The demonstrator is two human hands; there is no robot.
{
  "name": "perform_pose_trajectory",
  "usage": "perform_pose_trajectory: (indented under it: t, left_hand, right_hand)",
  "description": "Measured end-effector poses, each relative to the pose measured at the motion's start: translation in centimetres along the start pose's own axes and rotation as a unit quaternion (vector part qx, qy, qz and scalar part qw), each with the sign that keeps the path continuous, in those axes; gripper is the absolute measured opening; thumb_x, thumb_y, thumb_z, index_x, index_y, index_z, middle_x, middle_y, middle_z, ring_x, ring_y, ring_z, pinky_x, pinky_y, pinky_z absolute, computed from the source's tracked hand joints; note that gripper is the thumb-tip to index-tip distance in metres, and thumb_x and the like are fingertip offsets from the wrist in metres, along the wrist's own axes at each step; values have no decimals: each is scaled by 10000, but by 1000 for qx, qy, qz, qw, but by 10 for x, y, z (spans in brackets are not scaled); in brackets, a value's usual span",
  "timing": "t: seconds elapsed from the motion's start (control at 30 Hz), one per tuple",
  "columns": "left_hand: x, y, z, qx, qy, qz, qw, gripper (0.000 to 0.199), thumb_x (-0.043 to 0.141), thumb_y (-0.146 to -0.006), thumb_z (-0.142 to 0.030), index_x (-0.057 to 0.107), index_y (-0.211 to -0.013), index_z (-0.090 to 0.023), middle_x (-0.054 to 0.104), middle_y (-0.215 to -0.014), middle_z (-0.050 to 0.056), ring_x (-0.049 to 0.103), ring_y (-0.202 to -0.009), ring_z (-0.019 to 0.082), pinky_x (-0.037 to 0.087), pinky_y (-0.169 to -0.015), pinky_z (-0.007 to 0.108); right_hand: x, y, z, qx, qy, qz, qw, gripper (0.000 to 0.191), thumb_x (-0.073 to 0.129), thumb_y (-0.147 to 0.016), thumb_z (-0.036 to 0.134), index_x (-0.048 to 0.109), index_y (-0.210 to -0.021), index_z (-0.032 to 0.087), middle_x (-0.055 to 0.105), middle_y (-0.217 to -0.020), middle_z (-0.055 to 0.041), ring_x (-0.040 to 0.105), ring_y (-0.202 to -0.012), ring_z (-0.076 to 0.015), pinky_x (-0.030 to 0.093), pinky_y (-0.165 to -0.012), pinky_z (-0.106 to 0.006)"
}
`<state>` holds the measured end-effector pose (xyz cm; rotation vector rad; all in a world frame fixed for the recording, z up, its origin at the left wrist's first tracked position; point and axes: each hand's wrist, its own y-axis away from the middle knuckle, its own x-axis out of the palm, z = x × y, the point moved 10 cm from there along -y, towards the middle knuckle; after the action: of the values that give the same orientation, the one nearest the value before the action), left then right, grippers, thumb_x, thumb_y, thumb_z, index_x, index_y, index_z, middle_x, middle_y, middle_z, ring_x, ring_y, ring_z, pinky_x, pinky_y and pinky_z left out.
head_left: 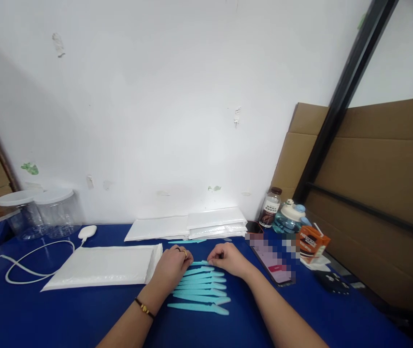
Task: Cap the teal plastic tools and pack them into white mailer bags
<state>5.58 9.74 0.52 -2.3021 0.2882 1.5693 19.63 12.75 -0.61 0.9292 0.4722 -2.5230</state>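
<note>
Several turquoise eyebrow razors (199,307) lie side by side in a column on the blue table, their narrow ends to the left and paler, capped ends to the right. At the far end of the column, my right hand (230,258) pinches the right end of one eyebrow razor (201,263). My left hand (173,266), wearing a ring and a dark beaded bracelet, is closed at the left end of that same razor; its fingertips partly hide the contact. Another turquoise razor (177,241) lies beyond my hands, before the white packets.
White padded mailers (108,266) lie at left, and stacked white packets (217,224) rest by the wall. A white cable (39,278) and clear jars (59,212) are left. A phone (269,261), brown-capped bottle (269,210), blue bottle (289,217) and orange carton (311,244) stand right.
</note>
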Motion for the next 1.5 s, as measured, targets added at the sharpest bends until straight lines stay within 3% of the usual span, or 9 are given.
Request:
perform_pose_trajectory:
  t: [0.13,0.23,0.37,0.47,0.6,0.77,0.93,1.1,1.5]
  left_hand:
    - [-8,4,14,-25,-23,-47,998,415,397,-866,-416,502,-1223,-234,488,-1287,67,412,-1182,223,324,-957,348]
    - [-3,6,19,-28,-49,-35,998,488,313,-887,-471,437,-1293,-231,419,-1365,68,320,-1266,234,279,-1003,384]
    - [-2,7,21,-44,-64,-36,996,502,289,-891,-476,385,-1330,-253,422,-1362,60,321,-1252,251,281,-987,408]
    - [-6,6,22,-56,-70,-43,995,424,352,-878,-417,466,-1259,-268,481,-1290,57,387,-1170,249,327,-916,379]
    - [-10,3,21,-54,-60,-25,996,233,434,-845,-319,604,-997,-272,599,-1047,23,489,-995,205,349,-796,313]
    - [-12,2,21,-45,-33,7,998,153,453,-821,-250,603,-806,-229,628,-854,2,548,-844,160,338,-694,262]
    - [-15,2,17,-25,-28,-10,999,219,394,-857,-246,592,-769,-212,629,-819,5,562,-805,151,335,-679,254]
    - [-10,0,17,-17,-19,-12,1000,218,394,-856,-243,600,-790,-212,632,-840,11,564,-825,153,341,-688,249]
    - [-11,0,18,-18,-10,-17,1000,204,413,-852,-226,604,-781,-212,638,-829,7,571,-813,154,346,-702,248]
  right_hand:
    - [-59,9,-18,15,112,-142,983,202,524,-765,151,702,-860,158,670,-868,-68,594,-822,-178,441,-788,-282]
    - [-73,11,-34,41,185,-151,970,281,466,-757,81,695,-903,155,653,-937,-87,581,-884,-190,420,-845,-296]
    - [-61,6,-38,51,224,-121,966,281,464,-781,105,690,-936,168,633,-959,-97,567,-917,-193,407,-853,-285]
    - [-53,3,-33,50,219,-118,967,227,490,-778,126,699,-850,179,639,-900,-84,574,-864,-185,416,-810,-274]
    - [-44,4,-32,44,136,-99,985,151,556,-711,111,686,-745,179,655,-759,-35,580,-711,-152,430,-682,-243]
    - [-27,5,-42,77,19,-45,996,141,597,-668,112,687,-768,155,626,-635,-3,527,-557,-109,397,-526,-196]
    - [-21,5,-13,8,22,-59,998,146,595,-692,120,709,-759,182,619,-718,-13,541,-617,-110,414,-575,-198]
    - [-12,3,9,-15,52,-55,997,188,583,-703,86,717,-768,200,618,-761,-18,553,-645,-113,423,-607,-206]
    - [-16,4,5,-29,59,-53,996,172,568,-740,120,709,-789,207,630,-799,-24,571,-680,-129,438,-631,-227]
